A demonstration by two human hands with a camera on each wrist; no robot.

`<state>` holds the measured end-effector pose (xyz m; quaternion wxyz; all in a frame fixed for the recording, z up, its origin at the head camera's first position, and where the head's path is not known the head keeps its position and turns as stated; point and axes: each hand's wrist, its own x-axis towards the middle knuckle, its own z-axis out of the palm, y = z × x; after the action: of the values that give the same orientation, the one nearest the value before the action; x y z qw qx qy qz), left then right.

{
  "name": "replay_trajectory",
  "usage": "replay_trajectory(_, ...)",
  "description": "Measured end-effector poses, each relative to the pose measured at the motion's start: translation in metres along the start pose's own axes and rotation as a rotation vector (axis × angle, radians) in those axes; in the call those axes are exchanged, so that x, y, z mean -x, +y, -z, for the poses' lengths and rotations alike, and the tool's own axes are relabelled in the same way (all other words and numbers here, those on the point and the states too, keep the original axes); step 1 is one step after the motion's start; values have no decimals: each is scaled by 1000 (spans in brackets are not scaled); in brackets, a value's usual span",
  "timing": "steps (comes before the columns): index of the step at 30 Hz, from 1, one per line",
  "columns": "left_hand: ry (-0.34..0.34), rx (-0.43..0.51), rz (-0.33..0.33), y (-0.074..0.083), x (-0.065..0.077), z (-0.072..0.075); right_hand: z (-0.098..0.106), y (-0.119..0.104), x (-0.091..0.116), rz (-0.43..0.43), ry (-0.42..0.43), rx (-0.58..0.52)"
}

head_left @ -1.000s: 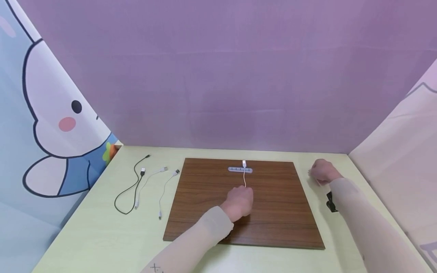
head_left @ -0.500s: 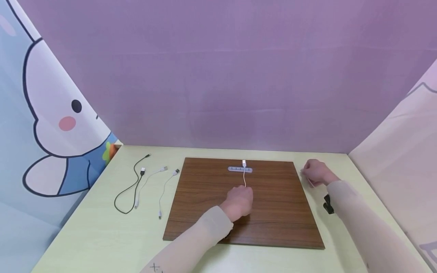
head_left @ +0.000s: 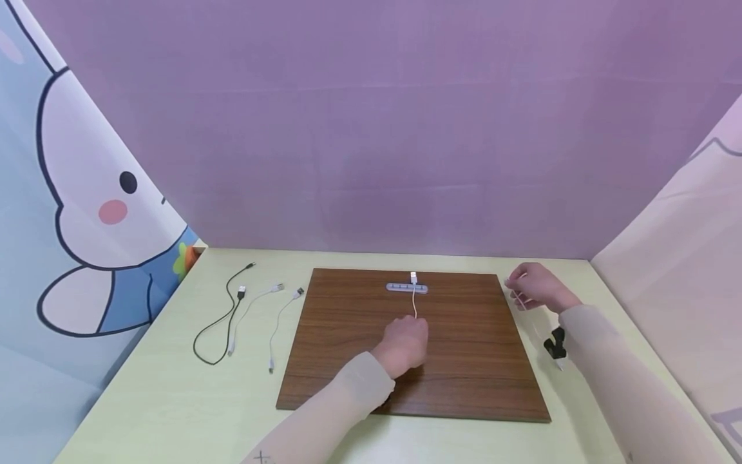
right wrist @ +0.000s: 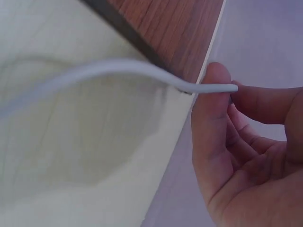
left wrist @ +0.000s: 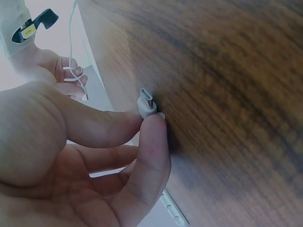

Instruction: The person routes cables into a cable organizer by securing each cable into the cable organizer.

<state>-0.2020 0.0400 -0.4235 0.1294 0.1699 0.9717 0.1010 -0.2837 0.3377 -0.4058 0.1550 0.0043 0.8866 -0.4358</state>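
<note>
In the left wrist view my left hand [head_left: 406,345] pinches the USB-C plug [left wrist: 147,103] of a white USB cable [head_left: 414,301] between thumb and forefinger, close over the brown wooden board [head_left: 464,348]. That cable runs back to a grey cable clip strip [head_left: 397,287], where its USB-A plug [head_left: 414,277] sits at the right end. Beside the board's far right corner, my right hand [head_left: 539,285] pinches a second white cable [right wrist: 118,66] between thumb and fingertip. This cable's free length arcs back below the wrist.
Left of the board lie a black USB cable [head_left: 197,341], a white cable [head_left: 246,313] and another short white cable [head_left: 274,335]. The pale table [head_left: 174,406] meets a purple cloth backdrop [head_left: 371,129] behind, with cloth at both sides.
My right hand has shifted left to the board's far right corner with its cable, and has turned so that the thumb and fingers show. The left hand stays in place.
</note>
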Motion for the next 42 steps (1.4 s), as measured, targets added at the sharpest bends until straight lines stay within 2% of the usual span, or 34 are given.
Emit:
replay_trajectory(8, -19, 32, 26, -1, -2, -1, -10, -17, 6, 50, 21, 35)
replay_trajectory(23, -18, 23, 11, -2, -1, -2, -32, -52, 9, 148, 49, 133)
replay_trajectory(29, -4, 0, -2, -3, -2, -2, -42, -65, 7, 191, 38, 96)
replay_trajectory(34, -8, 16, -4, -4, -1, -2, -51, -75, 7, 208, 23, 60)
replay_trajectory(42, 14, -4, -8, -5, -2, -2, -66, -86, 5, 234, -4, 63)
